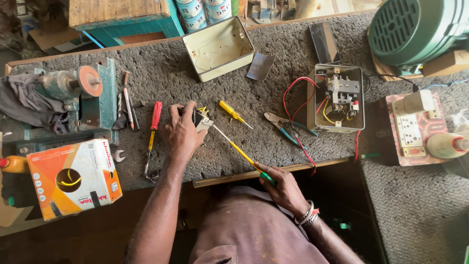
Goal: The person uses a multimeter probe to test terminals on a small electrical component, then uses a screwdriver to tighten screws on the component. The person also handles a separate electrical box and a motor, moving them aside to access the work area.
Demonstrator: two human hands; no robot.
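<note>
A small grey electrical part (202, 122) with short yellow wire ends sits on the rough grey worktop (161, 73), pinned under the fingers of the left hand (183, 132), which lies flat and curled over it, its fingertips pressing the near-left side of the part. The right hand (283, 188) is closed in a fist around the green butt of a long yellow-handled screwdriver (239, 151), whose bare shaft runs up and to the left so that its tip meets the part from the lower right; the tool's long axis is a diagonal from the worktop's front edge toward the part, and the left hand is much the nearer of the two to the part itself. Just right of the part lies a shorter yellow screwdriver (233, 113), then a pair of blue-handled pliers (283, 128), and beyond those an open grey switch box (338, 98) with red and yellow wires spilling out. Left of the part lies a red-handled screwdriver (155, 120), past it some thin tools near a green bench grinder (80, 90), and nearer the front edge an orange and white carton (73, 178). Behind the part, farther from the person, rests an empty cream box lid (218, 47). Far right of the part stand a green motor housing (415, 29) and a white socket plate (410, 132).
</note>
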